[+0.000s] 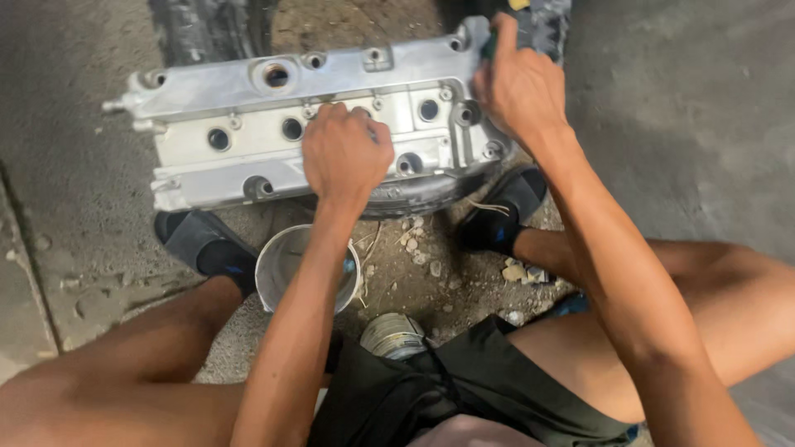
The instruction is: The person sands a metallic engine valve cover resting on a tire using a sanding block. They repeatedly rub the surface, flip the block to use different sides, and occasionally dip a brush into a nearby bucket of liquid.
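Observation:
A silver metal engine valve cover (248, 124) lies across a dark tyre (414, 194) on the ground in front of me. My left hand (344, 153) rests on the middle of the cover, fingers curled down against it, steadying it. My right hand (517, 83) is at the cover's right end, closed on a small dark green object (490, 45) pressed against the top right corner. Most of that object is hidden by my fingers.
A round metal bowl (286, 257) sits on the ground between my legs, and a small tin can (393, 335) lies close to my shorts. My feet in dark slippers (203, 244) flank the tyre. Loose stones and dirt lie around; a second tyre (211, 29) stands behind.

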